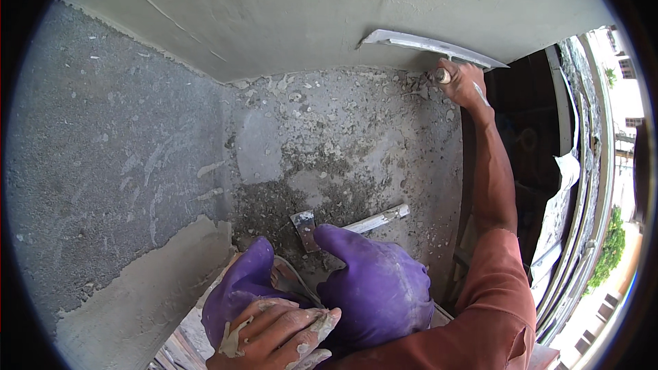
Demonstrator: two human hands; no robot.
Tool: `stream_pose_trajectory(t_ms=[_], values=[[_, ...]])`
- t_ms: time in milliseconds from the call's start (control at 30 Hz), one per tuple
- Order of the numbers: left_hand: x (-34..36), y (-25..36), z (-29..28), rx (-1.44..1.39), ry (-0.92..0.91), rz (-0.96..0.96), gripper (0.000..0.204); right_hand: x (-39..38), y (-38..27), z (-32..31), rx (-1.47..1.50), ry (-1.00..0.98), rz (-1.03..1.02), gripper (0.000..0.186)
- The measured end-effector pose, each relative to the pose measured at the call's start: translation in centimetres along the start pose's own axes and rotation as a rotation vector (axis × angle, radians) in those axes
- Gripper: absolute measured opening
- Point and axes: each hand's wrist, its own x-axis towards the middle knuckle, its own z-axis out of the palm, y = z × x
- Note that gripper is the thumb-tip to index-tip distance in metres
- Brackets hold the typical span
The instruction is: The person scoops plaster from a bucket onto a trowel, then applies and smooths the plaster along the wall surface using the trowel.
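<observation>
Crosswise, long trowel [433, 45] down rightward, right fingers [454, 68] around handle [443, 77], left fingers' [284, 339] hold unclear.

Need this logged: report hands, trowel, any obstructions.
Right hand gripping trowel near wall's lower edge. Left hand plaster-smeared, over purple-clad leg. Debris scattered below trowel.
</observation>
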Motion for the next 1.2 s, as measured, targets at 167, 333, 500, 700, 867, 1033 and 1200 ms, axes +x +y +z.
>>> stream_pose_trajectory(t_ms=[167, 333, 500, 700, 867, 1033, 1200], values=[[0.0, 0.4, -0.2, 0.017, -0.001, 0.009, 0.049, 0.4, -0.9, -5.6, 0.142, 0.159, 0.014, 0.02], [-0.7, 0.0, -0.2, -0.001, -0.06, 0.008, 0.048, -1.3, -4.6, -9.2, 0.765, 0.343, 0.074, 0.024], [-0.3, 0.3, -0.2, 0.041, -0.035, 0.021, 0.046, -6.9, -12.5, -6.8, 1.689, 0.332, 0.428, 0.025], [-0.7, 0.4, -0.5, 0.05, -0.05, 0.06, 0.047, -10.8, -17.1, -6.1, 2.031, 0.371, 0.897, 0.016], [-0.8, -0.1, -0.6, 0.064, -0.059, 0.079, 0.051, -10.8, -16.2, -4.6, 1.948, 0.281, 1.058, 0.018], [-1.1, 0.0, -0.5, 0.079, -0.091, 0.087, 0.049, -11.6, -18.4, -5.6, 1.853, 0.339, 0.884, 0.02], [-0.2, -0.3, -0.2, 0.048, -0.095, 0.106, 0.044, -11.6, -15.0, -4.7, 0.85, 0.27, 0.81, 0.031]])
